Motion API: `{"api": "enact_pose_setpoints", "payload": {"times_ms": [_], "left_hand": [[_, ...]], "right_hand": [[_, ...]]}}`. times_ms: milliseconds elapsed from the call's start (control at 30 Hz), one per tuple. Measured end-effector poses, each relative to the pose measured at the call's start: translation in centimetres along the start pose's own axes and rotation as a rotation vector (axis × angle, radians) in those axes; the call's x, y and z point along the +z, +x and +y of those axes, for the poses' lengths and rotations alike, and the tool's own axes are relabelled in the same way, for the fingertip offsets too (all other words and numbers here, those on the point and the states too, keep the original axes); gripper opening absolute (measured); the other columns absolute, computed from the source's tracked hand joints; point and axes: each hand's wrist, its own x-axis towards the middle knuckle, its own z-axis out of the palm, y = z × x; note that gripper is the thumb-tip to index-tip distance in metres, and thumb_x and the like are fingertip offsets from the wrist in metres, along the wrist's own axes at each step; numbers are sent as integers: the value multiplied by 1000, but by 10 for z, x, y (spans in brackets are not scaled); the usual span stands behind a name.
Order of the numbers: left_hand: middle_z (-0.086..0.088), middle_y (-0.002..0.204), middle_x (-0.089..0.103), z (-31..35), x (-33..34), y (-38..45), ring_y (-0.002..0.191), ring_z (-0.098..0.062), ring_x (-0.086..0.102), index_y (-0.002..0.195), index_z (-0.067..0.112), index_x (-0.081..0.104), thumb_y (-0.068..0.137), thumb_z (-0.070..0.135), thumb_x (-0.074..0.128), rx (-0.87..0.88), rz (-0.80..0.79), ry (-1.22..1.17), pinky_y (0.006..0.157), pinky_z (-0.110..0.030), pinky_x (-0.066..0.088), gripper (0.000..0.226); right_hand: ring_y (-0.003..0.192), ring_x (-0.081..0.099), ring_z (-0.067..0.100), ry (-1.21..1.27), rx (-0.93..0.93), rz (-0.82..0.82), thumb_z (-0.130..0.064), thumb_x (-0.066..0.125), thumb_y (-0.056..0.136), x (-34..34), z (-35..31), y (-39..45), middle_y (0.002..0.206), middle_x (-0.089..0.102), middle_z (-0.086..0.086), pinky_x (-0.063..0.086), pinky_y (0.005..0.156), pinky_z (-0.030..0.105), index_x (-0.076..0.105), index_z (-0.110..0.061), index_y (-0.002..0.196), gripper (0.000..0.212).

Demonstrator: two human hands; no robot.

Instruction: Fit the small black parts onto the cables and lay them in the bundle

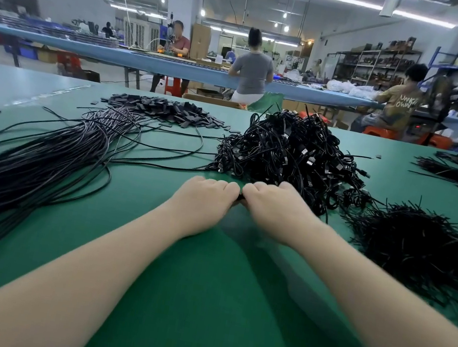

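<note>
Head view shows the left hand [205,196] and right hand [271,204] knuckle to knuckle near the middle of the green worktop [202,290]. Their fingers curl round something small and black; I cannot tell what. The small black parts [165,109] sit by the far edge, the bundle [42,160] by the left edge. The part could slip, because the fingers hide it.

3 people [254,65] sit at a long blue bench [149,60]; shelving [373,64] lines the right wall.
</note>
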Motion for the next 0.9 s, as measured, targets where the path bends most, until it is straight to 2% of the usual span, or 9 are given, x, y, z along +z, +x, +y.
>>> {"api": "enact_pose_setpoints", "payload": {"times_ms": [100, 200, 267, 300, 333, 400, 500, 733, 900], "left_hand": [[-7, 95, 60, 9, 3, -1, 85, -35, 60, 96, 14, 41, 103, 25, 30, -169, -38, -173, 63, -35, 31, 17], [-1, 79, 51, 5, 8, -3, 71, -32, 52, 84, 15, 33, 103, 29, 30, -381, -57, -456, 62, -35, 32, 24], [0, 68, 47, 0, 8, -3, 62, -24, 45, 75, 17, 31, 102, 29, 32, -465, -11, -601, 55, -35, 27, 30], [-1, 66, 47, 0, 7, -3, 59, -21, 43, 72, 17, 30, 101, 28, 33, -487, 13, -640, 52, -35, 25, 31], [-2, 64, 47, 0, 7, -2, 57, -20, 42, 70, 17, 29, 100, 28, 33, -495, 27, -664, 50, -35, 24, 33], [-2, 63, 47, 2, 7, -1, 57, -20, 42, 69, 17, 29, 100, 29, 33, -494, 15, -680, 50, -34, 24, 34], [-2, 63, 47, 0, 8, 0, 56, -20, 41, 68, 16, 29, 101, 31, 32, -518, -2, -713, 50, -34, 25, 36], [-2, 65, 48, -3, 9, 2, 60, -21, 43, 69, 15, 30, 101, 34, 31, -565, 20, -797, 56, -35, 30, 37], [-5, 70, 51, -8, 13, 3, 65, -24, 43, 74, 11, 36, 101, 36, 32, -613, 23, -902, 66, -39, 41, 36]], "right_hand": [[104, 61, 24, -15, 88, 0, -49, 46, 94, -25, 30, 0, 117, 60, 3, 40, 79, 37, 46, -19, 120, 40], [90, 59, 26, 10, 430, -45, -51, 56, 89, -50, 94, -13, 108, 61, 6, 39, 62, 32, 47, -16, 115, 45], [88, 56, 25, -84, 619, -227, -50, 52, 92, -59, 142, -30, 101, 59, 5, 42, 60, 31, 55, -14, 107, 39], [93, 58, 26, -119, 667, -359, -50, 50, 93, -58, 161, -38, 104, 60, 6, 49, 67, 33, 58, -13, 105, 40], [99, 59, 26, -144, 669, -489, -50, 48, 94, -54, 176, -48, 110, 62, 6, 52, 79, 35, 60, -12, 106, 42], [108, 60, 21, -134, 624, -646, -51, 45, 96, -43, 192, -69, 119, 64, 2, 48, 91, 27, 62, -14, 120, 47], [91, 62, 15, 86, 635, -539, -53, 49, 93, -35, 199, -92, 99, 69, -6, 46, 76, 21, 69, -19, 114, 45], [75, 62, 15, -5, 605, -379, -47, 69, 82, -25, 218, -98, 76, 66, -11, 57, 73, 35, 75, -28, 84, 21], [66, 62, 20, -128, 642, -406, -55, 71, 77, -20, 226, -95, 67, 62, -2, 58, 69, 37, 66, -18, 62, 39]]}}
